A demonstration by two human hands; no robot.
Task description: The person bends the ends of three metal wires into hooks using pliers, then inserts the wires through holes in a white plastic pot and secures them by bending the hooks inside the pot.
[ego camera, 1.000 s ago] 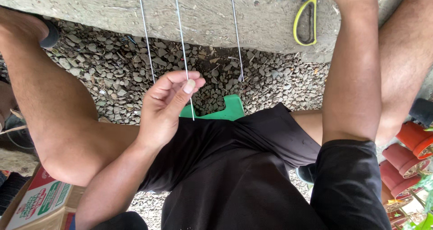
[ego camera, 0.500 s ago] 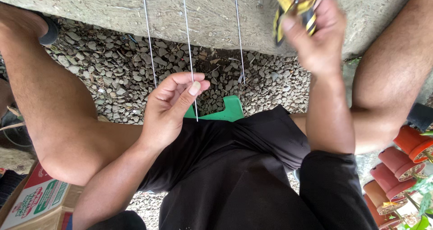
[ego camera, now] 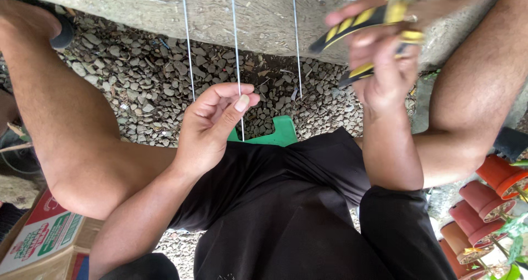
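My left hand [ego camera: 212,123] pinches the middle one of three thin metal wires [ego camera: 236,54] between thumb and forefinger, near its lower end. The wires run down from a concrete slab [ego camera: 247,16] over the gravel. Up at the right, my right hand [ego camera: 382,65] grips a pair of yellow-and-black handled pliers [ego camera: 366,24], blurred by motion, with the handles pointing left towards the wires. I sit on a green stool [ego camera: 280,132], with black shorts and both bare knees in view.
Gravel [ego camera: 137,87] covers the ground under the slab. A printed cardboard box [ego camera: 41,241] stands at the lower left. Several small terracotta pots [ego camera: 478,208] and green leaves sit at the lower right.
My right hand picked the pliers up off the slab and brought them down and left towards the wires. My left hand kept its pinch on the middle wire.
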